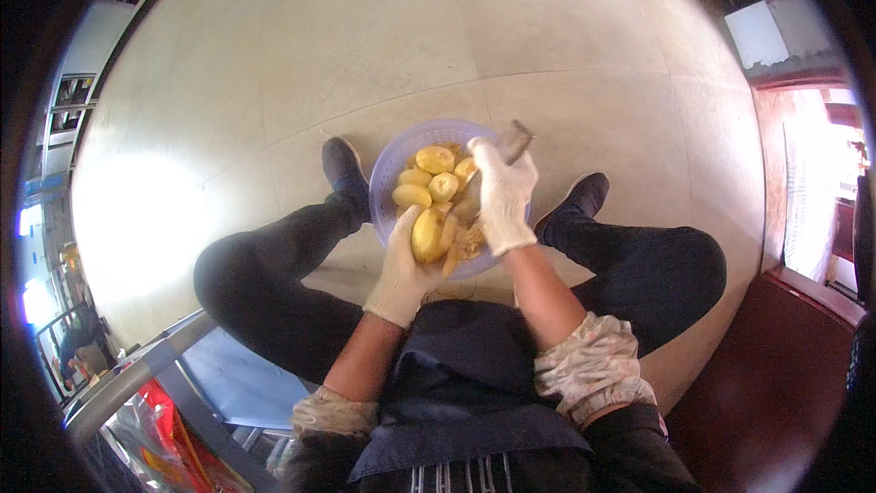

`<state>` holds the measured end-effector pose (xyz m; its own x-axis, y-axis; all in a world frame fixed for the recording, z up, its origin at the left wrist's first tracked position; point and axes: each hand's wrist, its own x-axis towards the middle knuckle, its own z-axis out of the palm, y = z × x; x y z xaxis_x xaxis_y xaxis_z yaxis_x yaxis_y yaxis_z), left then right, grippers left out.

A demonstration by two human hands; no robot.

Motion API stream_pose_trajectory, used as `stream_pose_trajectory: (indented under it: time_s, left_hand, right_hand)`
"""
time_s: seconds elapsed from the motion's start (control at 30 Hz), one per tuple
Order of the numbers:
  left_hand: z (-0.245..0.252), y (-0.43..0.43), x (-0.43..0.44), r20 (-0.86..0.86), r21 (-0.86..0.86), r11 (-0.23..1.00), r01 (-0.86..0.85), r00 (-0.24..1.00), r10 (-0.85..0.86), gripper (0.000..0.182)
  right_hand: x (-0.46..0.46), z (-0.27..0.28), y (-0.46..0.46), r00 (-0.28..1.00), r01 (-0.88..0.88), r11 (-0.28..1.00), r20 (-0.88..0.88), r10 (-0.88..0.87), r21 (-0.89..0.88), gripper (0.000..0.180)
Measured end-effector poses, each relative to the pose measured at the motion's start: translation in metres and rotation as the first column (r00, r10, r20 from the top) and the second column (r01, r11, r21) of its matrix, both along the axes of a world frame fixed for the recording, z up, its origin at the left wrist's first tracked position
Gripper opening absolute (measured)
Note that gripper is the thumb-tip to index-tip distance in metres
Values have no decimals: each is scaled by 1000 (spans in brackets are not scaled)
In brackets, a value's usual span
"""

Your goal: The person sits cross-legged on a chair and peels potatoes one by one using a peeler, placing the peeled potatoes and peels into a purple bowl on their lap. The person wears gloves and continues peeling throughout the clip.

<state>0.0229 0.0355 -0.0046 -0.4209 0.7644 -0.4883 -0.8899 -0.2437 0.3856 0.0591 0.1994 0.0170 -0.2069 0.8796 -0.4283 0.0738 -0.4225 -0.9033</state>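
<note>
A yellow peeled potato is held in my left hand, which wears a white knit glove. My right hand, gloved the same way, grips a bladed hand tool. One end of the tool sticks out above the fist; its lower part is blurred beside the potato, so I cannot tell its exact kind. Both hands are over a light purple perforated plastic basket between my feet. Several peeled potatoes and brownish peelings lie in the basket.
Large pale tiles cover the floor. My bent legs flank the basket, with a dark shoe on the left and another on the right. A blue chair with a grey frame and a red plastic bag are at lower left. Dark red furniture stands right.
</note>
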Motion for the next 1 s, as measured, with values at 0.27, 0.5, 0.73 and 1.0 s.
stream_pose_trajectory:
  time_s: [0.27,0.5,0.73,1.0]
  left_hand:
    - [8,12,-5,43,-228,969,93,995,-85,36]
    - [13,14,2,-16,-205,979,-15,1000,12,42]
    - [6,9,-5,132,-269,962,54,991,-19,38]
    - [29,28,1,131,-238,971,-14,990,46,43]
  right_hand:
    - [-4,2,-15,981,-192,980,45,189,51,26]
    - [-4,10,-13,998,-53,999,-43,54,11,18]
    - [-2,13,-15,985,-173,981,0,174,84,20]
    - [-1,8,-7,993,-114,993,-36,113,-25,25]
